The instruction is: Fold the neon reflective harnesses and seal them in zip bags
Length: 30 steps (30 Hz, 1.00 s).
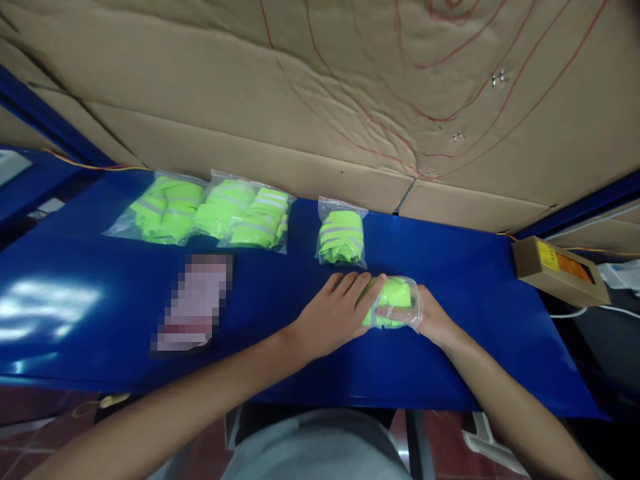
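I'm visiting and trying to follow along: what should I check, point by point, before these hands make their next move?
1. Left hand on the clear bag: ok.
2. Neon yellow-green bundle inside that bag: ok.
3. Right hand off the plastic: not ok, it is at the bag's end.
4. Bag sealed: cannot tell, its ends are partly covered.
5. Lone bagged bundle untouched: cannot tell, the left hand is very near.
6. Pixelated item away from both hands: ok.
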{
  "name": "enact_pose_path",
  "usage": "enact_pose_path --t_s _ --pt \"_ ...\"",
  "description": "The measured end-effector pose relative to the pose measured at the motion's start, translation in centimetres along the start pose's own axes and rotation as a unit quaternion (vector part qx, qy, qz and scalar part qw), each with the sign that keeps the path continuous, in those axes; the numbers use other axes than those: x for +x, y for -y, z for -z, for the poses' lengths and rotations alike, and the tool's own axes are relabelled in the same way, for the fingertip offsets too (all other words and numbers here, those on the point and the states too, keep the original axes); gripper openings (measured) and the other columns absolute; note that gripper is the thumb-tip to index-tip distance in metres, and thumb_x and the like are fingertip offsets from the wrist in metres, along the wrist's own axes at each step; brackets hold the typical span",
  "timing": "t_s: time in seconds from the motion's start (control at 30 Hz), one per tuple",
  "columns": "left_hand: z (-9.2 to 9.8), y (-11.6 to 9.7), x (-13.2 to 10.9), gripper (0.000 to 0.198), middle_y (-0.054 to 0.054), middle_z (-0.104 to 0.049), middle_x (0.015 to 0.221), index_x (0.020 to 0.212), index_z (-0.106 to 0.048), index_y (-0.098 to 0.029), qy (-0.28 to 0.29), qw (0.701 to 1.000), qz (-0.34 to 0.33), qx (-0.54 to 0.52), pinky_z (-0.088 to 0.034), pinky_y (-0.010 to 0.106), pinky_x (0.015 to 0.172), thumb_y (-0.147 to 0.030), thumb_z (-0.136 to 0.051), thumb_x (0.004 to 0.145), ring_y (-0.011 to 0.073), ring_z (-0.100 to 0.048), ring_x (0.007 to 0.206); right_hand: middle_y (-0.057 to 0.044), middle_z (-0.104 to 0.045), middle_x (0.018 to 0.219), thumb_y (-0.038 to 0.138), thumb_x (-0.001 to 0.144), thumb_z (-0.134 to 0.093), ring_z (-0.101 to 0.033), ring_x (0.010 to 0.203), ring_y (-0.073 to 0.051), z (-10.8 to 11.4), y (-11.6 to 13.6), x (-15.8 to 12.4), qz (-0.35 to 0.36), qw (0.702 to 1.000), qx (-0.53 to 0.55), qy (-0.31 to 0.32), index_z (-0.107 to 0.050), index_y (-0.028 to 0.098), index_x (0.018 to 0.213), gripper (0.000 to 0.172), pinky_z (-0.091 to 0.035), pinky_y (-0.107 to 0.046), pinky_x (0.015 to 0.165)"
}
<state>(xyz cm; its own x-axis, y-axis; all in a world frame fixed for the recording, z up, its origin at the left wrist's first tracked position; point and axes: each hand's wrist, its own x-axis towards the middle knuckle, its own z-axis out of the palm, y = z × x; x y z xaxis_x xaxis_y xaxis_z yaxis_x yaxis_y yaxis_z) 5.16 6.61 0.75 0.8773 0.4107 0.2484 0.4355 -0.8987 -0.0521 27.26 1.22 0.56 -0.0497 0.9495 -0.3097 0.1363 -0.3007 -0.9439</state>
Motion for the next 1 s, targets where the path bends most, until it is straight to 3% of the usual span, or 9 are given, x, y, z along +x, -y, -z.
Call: enact_pose_path --t_s 0.2,0.43,0.53,0.63,0.77,0.9,1.0 --pt "-0.2 1.3 0.1 0.087 0.017 -0.058 0.143 0.161 -0.026 -0.008 -0.021 0.999 0.027 -0.028 -0.048 0.041 0.098 -0.044 -0.069 0.094 0.0290 -0.059 0.123 -0.008 -0.077 0.100 0.041 0.057 -0.097 -0.074 0.090 -0.026 1.0 0.3 0.5 -0.014 0.998 0.052 -0.037 -0.072 0.016 0.108 0.061 -0.061 -0.035 0.080" --pt "-1.2 2.0 -0.5 0.083 0.017 -0.063 0.136 0.155 -0.033 -0.007 -0.054 0.996 0.029 -0.066 -0.048 0.041 0.094 -0.045 -0.072 0.092 0.0297 -0.062 0.117 -0.009 -0.077 0.106 0.042 0.057 -0.098 -0.074 0.093 -0.026 1.1 -0.2 0.8 -0.021 0.998 0.060 -0.016 -0.071 0.019 0.120 0.072 -0.063 -0.036 0.083" --pt "-1.0 2.2 -0.4 0.079 0.016 -0.063 0.137 0.154 -0.035 -0.009 -0.063 0.995 0.035 -0.066 -0.047 0.040 0.095 -0.037 -0.074 0.091 0.0297 -0.062 0.118 -0.008 -0.077 0.110 0.037 0.055 -0.099 -0.074 0.094 -0.024 1.6 -0.1 0.8 -0.014 0.996 0.066 -0.052 -0.069 0.020 0.125 0.078 -0.062 -0.033 0.080" --pt "-0.7 2.6 -0.3 0.071 0.015 -0.064 0.136 0.152 -0.038 -0.010 -0.081 0.993 0.048 -0.066 -0.048 0.039 0.095 -0.028 -0.072 0.093 0.0294 -0.064 0.116 -0.008 -0.077 0.111 0.036 0.054 -0.099 -0.073 0.097 -0.024 3.2 0.0 0.8 -0.002 0.994 0.067 -0.087 -0.074 0.019 0.112 0.065 -0.062 -0.033 0.082" --pt "-1.0 3.2 -0.5 0.057 0.013 -0.067 0.130 0.145 -0.045 -0.013 -0.102 0.988 0.063 -0.100 -0.051 0.039 0.095 -0.035 -0.067 0.097 0.0283 -0.067 0.112 -0.010 -0.079 0.096 0.042 0.055 -0.097 -0.076 0.087 -0.027 6.2 0.4 0.6 -0.022 0.990 0.097 -0.101 -0.077 0.016 0.091 0.049 -0.063 -0.038 0.080" --pt "-1.1 4.2 -0.9 0.041 0.010 -0.069 0.125 0.136 -0.051 -0.018 -0.118 0.975 0.121 -0.146 -0.054 0.038 0.094 -0.034 -0.062 0.100 0.0263 -0.068 0.112 -0.007 -0.080 0.099 0.041 0.063 -0.093 -0.077 0.087 -0.025 9.4 1.0 0.4 0.032 0.970 0.147 -0.189 -0.076 0.020 0.102 0.047 -0.064 -0.036 0.081" --pt "0.1 4.5 0.0 0.054 0.014 -0.067 0.127 0.143 -0.047 -0.015 -0.111 0.960 0.223 -0.132 -0.056 0.040 0.092 -0.042 -0.061 0.099 0.0297 -0.068 0.111 0.000 -0.080 0.103 0.033 0.070 -0.089 -0.076 0.089 -0.018 11.6 1.5 0.2 0.112 0.934 0.219 -0.260 -0.073 0.026 0.108 0.042 -0.064 -0.029 0.079"
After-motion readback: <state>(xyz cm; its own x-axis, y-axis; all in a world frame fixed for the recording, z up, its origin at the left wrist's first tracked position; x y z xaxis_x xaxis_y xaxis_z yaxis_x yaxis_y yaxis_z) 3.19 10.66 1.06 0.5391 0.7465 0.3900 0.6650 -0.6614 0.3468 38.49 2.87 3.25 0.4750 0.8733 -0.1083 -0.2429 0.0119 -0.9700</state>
